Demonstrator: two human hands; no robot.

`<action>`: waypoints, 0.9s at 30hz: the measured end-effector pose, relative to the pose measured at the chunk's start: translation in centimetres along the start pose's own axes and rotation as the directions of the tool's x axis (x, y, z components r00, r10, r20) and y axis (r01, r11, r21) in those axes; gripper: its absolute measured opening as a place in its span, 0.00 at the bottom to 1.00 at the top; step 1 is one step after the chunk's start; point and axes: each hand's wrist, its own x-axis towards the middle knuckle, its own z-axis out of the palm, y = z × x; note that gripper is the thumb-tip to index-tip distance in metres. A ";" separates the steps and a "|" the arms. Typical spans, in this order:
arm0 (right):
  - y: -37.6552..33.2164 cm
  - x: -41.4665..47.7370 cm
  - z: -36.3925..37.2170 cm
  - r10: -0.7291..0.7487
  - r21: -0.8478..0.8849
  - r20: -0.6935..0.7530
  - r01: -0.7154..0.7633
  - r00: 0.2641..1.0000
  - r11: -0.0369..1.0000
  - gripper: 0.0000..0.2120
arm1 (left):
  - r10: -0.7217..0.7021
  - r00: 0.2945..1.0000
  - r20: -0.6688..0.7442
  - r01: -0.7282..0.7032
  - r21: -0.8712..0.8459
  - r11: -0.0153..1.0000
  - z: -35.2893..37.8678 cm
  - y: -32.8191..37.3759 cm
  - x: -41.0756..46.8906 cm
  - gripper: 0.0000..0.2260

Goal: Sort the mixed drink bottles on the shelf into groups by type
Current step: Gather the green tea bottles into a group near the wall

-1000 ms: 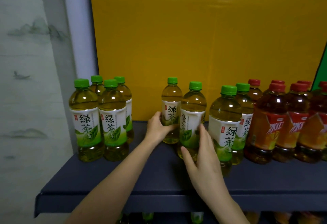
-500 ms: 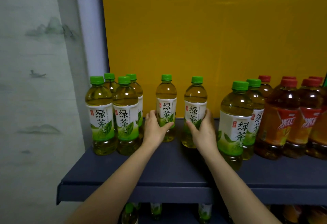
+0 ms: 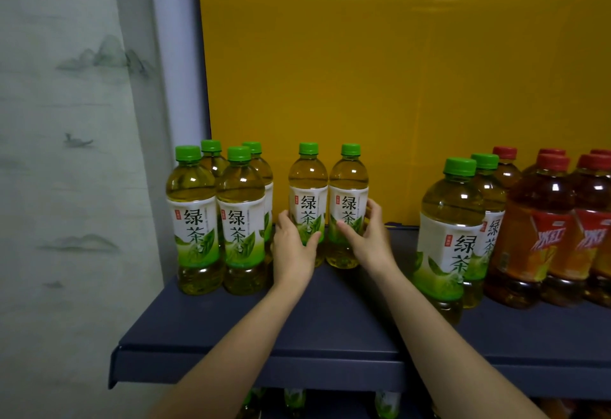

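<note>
The left hand (image 3: 292,246) grips one upright green-tea bottle (image 3: 307,193), the right hand (image 3: 367,240) its seemingly touching twin (image 3: 348,193), and the green-tea cluster (image 3: 215,220) stands just left of the left hand.

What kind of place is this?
Likely a shop or a mock store display: a dark shelf with a yellow back panel, identical green tea bottles and red-capped bottles in rows, and more bottles on the tier below.

We see the left hand (image 3: 292,248) and the right hand (image 3: 367,240) bare, with the left forearm (image 3: 238,352) and the right forearm (image 3: 439,346) slender and bare too.
</note>
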 end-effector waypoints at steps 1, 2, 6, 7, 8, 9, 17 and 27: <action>0.1 0.0 0.1 -0.003 0.005 0.005 0.003 1.000 1.000 0.31 | -0.007 1.000 -0.012 0.007 0.004 1.000 0.0 0.0 0.0 0.24; 0.1 0.0 0.2 -0.009 0.011 0.009 0.009 1.000 1.000 0.31 | -0.012 1.000 -0.021 0.012 0.009 1.000 -0.1 0.0 0.0 0.24; 0.3 -0.2 0.6 -0.030 0.011 0.013 0.030 0.999 0.999 0.30 | -0.024 0.999 -0.029 0.025 0.035 0.999 -0.3 -0.1 -0.2 0.23; 0.4 -0.2 0.7 -0.033 0.009 0.012 0.033 0.999 0.999 0.30 | -0.022 0.999 -0.028 0.023 0.042 0.999 -0.3 -0.1 -0.2 0.24; 0.4 -0.3 0.8 -0.036 0.008 0.011 0.036 0.999 0.999 0.30 | -0.022 0.999 -0.027 0.023 0.048 0.999 -0.3 -0.1 -0.2 0.24; 0.5 -0.3 0.8 -0.041 0.011 0.012 0.040 0.999 0.999 0.30 | -0.022 0.999 -0.026 0.023 0.053 0.998 -0.3 -0.2 -0.2 0.24; 0.2 -0.8 0.9 -0.070 -0.078 0.031 0.072 0.997 0.994 0.28 | -0.017 1.000 0.018 0.015 0.066 0.998 -0.6 -0.4 -0.2 0.26; -3.9 -6.8 -2.5 -0.146 -0.207 0.173 0.181 0.974 0.961 0.29 | 0.142 0.973 0.180 -0.125 -0.103 0.987 -3.3 -0.4 -4.3 0.29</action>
